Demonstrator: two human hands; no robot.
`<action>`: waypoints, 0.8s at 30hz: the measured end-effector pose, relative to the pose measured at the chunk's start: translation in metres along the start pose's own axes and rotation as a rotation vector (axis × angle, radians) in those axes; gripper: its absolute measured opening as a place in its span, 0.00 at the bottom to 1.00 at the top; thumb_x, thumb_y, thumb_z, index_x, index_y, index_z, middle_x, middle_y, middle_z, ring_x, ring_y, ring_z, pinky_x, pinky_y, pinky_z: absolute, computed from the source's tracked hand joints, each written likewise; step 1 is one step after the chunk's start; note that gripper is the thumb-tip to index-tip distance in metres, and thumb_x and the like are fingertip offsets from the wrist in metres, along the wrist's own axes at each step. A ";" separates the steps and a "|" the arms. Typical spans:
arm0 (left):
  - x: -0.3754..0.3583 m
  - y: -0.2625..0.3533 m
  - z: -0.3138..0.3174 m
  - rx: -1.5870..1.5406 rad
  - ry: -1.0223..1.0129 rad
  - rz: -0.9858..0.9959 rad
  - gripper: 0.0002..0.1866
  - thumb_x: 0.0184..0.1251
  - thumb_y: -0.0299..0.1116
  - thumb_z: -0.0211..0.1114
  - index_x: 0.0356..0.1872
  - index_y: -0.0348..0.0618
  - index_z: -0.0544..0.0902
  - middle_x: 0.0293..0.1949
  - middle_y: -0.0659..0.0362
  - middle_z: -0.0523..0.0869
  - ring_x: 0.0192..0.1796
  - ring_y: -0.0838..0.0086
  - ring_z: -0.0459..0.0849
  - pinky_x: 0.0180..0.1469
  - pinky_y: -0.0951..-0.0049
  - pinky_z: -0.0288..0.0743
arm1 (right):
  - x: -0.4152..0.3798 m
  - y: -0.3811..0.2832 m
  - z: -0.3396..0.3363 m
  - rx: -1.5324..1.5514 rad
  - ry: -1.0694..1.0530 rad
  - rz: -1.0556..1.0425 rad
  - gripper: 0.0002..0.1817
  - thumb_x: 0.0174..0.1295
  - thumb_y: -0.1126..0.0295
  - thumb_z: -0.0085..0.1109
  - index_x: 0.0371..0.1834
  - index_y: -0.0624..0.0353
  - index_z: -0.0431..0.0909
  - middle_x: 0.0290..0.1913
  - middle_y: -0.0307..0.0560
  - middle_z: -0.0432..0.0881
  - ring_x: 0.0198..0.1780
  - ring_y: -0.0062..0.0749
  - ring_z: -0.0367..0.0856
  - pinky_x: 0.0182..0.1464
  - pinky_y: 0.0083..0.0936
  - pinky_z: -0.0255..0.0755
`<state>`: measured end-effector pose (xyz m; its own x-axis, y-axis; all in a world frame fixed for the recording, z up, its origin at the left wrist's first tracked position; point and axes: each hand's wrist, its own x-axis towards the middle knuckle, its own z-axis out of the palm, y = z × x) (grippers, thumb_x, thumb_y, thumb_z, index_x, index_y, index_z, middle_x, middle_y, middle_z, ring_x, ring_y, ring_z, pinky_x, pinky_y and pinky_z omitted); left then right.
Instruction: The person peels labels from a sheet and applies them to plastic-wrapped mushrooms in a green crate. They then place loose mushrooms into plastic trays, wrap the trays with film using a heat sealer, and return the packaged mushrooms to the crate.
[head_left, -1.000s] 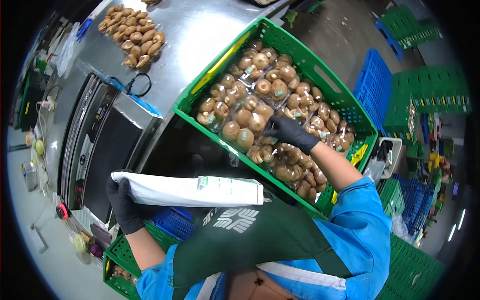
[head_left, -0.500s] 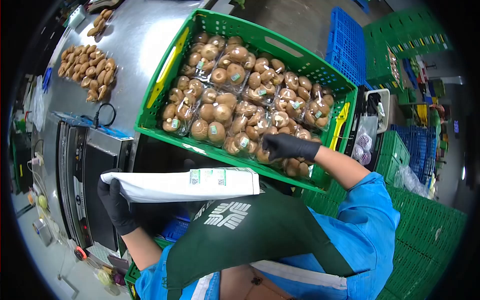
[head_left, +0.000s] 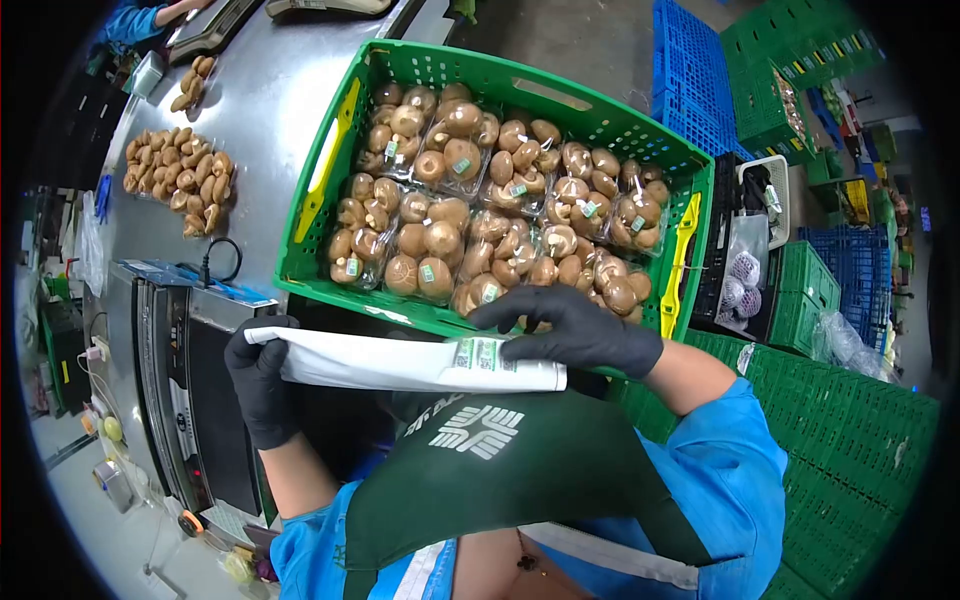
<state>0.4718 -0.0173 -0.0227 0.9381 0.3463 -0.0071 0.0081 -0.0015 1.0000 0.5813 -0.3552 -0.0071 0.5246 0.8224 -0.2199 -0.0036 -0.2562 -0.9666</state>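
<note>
My left hand [head_left: 262, 385], in a black glove, is closed on the left end of a white sheet of labels [head_left: 370, 360]. Several green-and-white stickers [head_left: 487, 354] with printed codes show near the sheet's right end. Over that end is my right hand [head_left: 575, 332], gloved in black too. Its thumb touches the sheet beside the stickers, and the index finger is stretched out apart from it. Just beyond stands a green crate [head_left: 320, 285] full of clear packs of brown mushrooms [head_left: 432, 245]. Most visible packs bear a small green-and-white sticker.
Left of the crate, loose brown mushrooms [head_left: 180, 175] lie on a steel table [head_left: 270, 110]. A black-topped machine [head_left: 222, 390] stands near my left arm. Green crates [head_left: 840, 450] are stacked at right, with a blue crate [head_left: 690, 80] behind. Another person's arm [head_left: 165, 15] shows top left.
My right hand has moved from the mushroom packs down and toward me, onto the label sheet's right end. My left hand and the sheet have shifted slightly right. Another person's arm and scales appear top left.
</note>
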 end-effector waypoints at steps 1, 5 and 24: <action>0.001 0.000 0.000 -0.020 -0.014 -0.033 0.12 0.51 0.28 0.67 0.37 0.35 0.80 0.35 0.56 0.83 0.38 0.75 0.79 0.44 0.75 0.70 | 0.004 -0.001 0.006 -0.092 0.041 -0.058 0.24 0.51 0.61 0.64 0.52 0.54 0.74 0.45 0.46 0.78 0.46 0.32 0.77 0.50 0.27 0.69; 0.004 0.013 0.015 0.068 0.047 -0.114 0.11 0.52 0.23 0.64 0.39 0.34 0.80 0.36 0.56 0.83 0.40 0.74 0.79 0.47 0.75 0.70 | 0.007 -0.015 0.013 -0.228 0.083 -0.042 0.26 0.47 0.63 0.68 0.51 0.53 0.75 0.45 0.47 0.78 0.47 0.33 0.77 0.50 0.27 0.70; 0.016 0.022 0.111 0.996 -0.499 0.491 0.09 0.45 0.34 0.69 0.26 0.51 0.76 0.22 0.67 0.77 0.32 0.74 0.77 0.59 0.61 0.57 | 0.003 0.012 0.017 -0.478 0.360 -0.093 0.18 0.46 0.61 0.66 0.40 0.55 0.75 0.31 0.47 0.77 0.34 0.41 0.78 0.36 0.33 0.71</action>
<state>0.5250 -0.1159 -0.0010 0.9444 -0.2921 0.1511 -0.3287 -0.8264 0.4572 0.5685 -0.3477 -0.0212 0.7600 0.6499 0.0015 0.3951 -0.4601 -0.7951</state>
